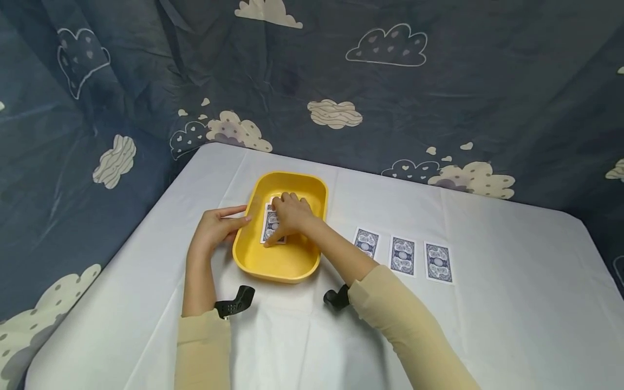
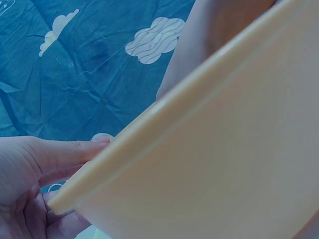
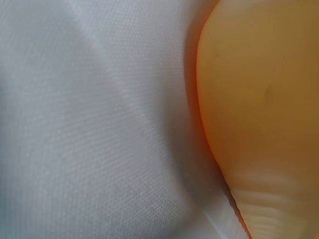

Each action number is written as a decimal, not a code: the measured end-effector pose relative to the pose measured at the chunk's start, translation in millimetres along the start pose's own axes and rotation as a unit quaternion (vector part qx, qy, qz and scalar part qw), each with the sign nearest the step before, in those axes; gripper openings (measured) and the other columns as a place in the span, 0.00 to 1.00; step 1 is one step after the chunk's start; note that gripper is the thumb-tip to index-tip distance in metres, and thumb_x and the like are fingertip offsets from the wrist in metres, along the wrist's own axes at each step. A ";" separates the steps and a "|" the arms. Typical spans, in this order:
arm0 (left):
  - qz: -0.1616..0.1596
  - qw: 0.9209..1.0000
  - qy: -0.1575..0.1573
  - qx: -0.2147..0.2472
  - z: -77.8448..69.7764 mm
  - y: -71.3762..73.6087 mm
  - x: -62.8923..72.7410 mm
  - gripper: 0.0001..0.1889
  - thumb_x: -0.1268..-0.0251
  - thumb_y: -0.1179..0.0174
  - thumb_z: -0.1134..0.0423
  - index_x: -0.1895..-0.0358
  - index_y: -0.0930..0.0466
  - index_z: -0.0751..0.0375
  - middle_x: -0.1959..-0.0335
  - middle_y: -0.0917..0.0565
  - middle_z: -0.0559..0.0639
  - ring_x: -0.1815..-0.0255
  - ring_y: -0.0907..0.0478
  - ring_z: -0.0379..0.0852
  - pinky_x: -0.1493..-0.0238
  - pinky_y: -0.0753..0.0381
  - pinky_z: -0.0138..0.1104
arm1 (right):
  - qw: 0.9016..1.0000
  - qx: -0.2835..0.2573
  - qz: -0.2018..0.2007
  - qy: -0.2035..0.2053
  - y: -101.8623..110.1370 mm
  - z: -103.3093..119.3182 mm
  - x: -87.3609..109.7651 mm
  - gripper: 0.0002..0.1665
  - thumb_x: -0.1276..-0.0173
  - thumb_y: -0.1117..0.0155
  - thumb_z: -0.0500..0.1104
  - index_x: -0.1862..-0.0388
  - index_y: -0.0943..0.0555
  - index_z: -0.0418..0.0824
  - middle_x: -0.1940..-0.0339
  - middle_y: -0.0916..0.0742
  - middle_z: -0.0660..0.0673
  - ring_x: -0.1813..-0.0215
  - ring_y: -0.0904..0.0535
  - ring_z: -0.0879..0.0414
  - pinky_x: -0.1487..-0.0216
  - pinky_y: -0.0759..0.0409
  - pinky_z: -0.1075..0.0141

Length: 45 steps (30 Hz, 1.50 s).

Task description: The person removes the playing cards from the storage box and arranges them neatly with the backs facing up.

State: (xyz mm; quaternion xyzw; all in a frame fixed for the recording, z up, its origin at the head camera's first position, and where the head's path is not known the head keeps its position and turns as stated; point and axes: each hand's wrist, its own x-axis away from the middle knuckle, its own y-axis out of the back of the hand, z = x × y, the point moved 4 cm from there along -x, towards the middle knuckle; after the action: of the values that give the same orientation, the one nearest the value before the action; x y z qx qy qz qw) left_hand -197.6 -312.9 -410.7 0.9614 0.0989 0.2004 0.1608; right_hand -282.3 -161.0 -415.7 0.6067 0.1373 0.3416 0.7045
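Note:
In the head view, a yellow plastic tray (image 1: pixel 278 271) stands on the white cloth. My left hand (image 1: pixel 218 226) grips its left rim, thumb over the edge and fingers outside and below. The left wrist view shows that hand (image 2: pixel 30 174) at the pale-looking tray wall (image 2: pixel 199 154). Inside the tray, my right hand (image 1: pixel 292 215) spans blue-backed playing cards (image 1: pixel 271 222), thumb at the near edge and fingers curled at the far edge. The hand partly covers them; how many cards there are, I cannot tell. Only the tray's outer wall (image 3: pixel 259 99) and cloth fill the right wrist view.
Three face-down playing cards lie in a row right of the tray: a left card (image 1: pixel 366 242), partly behind the right forearm, a middle card (image 1: pixel 402 256) and a right card (image 1: pixel 438 262). A dark cloud-patterned curtain (image 1: pixel 292 70) hangs behind the white-covered table (image 1: pixel 517 271).

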 end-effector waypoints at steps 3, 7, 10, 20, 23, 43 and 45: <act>0.004 1.000 0.000 0.008 1.1 -1.6 0.2 0.27 0.44 0.35 0.54 0.40 0.26 0.55 0.50 0.19 0.60 0.66 0.17 0.40 0.64 0.19 0.30 | 1.000 0.008 -0.013 0.011 0.8 1.0 4.0 0.54 0.69 0.26 0.72 0.45 0.32 0.47 0.54 0.28 0.48 0.51 0.35 0.54 0.51 0.33 0.60; 0.007 1.000 0.000 0.009 0.7 -3.0 1.0 0.27 0.44 0.35 0.53 0.40 0.26 0.55 0.49 0.20 0.60 0.62 0.17 0.44 0.64 0.19 0.30 | 0.999 0.017 -0.040 0.027 11.6 3.0 10.8 0.56 0.70 0.25 0.71 0.43 0.33 0.46 0.52 0.27 0.47 0.50 0.33 0.54 0.50 0.30 0.60; 0.009 1.000 0.004 0.008 0.1 -3.1 1.6 0.27 0.44 0.35 0.53 0.40 0.26 0.54 0.48 0.20 0.60 0.62 0.17 0.42 0.64 0.19 0.30 | 0.997 0.006 -0.062 0.040 27.3 3.1 19.0 0.56 0.69 0.25 0.70 0.42 0.33 0.46 0.50 0.27 0.47 0.48 0.33 0.53 0.48 0.29 0.58; 0.003 1.000 0.001 -0.008 -1.5 0.3 3.9 0.27 0.44 0.36 0.53 0.39 0.27 0.54 0.49 0.20 0.61 0.68 0.18 0.38 0.65 0.19 0.29 | 0.992 0.011 -0.126 0.030 67.3 -23.3 52.5 0.55 0.70 0.23 0.68 0.43 0.31 0.44 0.50 0.27 0.45 0.48 0.35 0.51 0.49 0.30 0.57; 0.008 1.000 0.002 -0.008 -1.7 -0.7 4.4 0.28 0.44 0.36 0.53 0.39 0.27 0.54 0.48 0.20 0.61 0.66 0.18 0.38 0.64 0.19 0.30 | 0.991 0.010 -0.135 0.013 70.5 -35.3 63.7 0.56 0.70 0.23 0.67 0.42 0.31 0.44 0.48 0.27 0.45 0.47 0.35 0.51 0.48 0.31 0.57; 0.006 1.000 0.007 -0.020 -2.6 0.8 5.4 0.29 0.44 0.35 0.51 0.38 0.28 0.53 0.50 0.19 0.57 0.68 0.18 0.37 0.66 0.20 0.27 | 0.986 -0.018 -0.153 -0.070 70.0 -112.8 121.1 0.56 0.69 0.23 0.67 0.40 0.31 0.45 0.47 0.27 0.42 0.50 0.32 0.47 0.47 0.29 0.51; 0.008 1.000 0.004 -0.018 -2.3 0.3 5.2 0.29 0.45 0.35 0.51 0.38 0.28 0.54 0.53 0.18 0.56 0.69 0.18 0.36 0.67 0.20 0.27 | 0.985 -0.019 -0.151 -0.076 68.0 -122.0 127.7 0.56 0.69 0.23 0.67 0.40 0.31 0.45 0.47 0.27 0.42 0.50 0.31 0.47 0.47 0.29 0.51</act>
State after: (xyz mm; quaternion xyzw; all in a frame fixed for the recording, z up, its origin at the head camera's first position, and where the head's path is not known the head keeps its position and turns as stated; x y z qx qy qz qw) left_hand -193.8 -311.3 -406.8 0.9582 0.0881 0.2075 0.1762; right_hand -284.8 16.7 -350.6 0.5898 0.1668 0.1871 0.7676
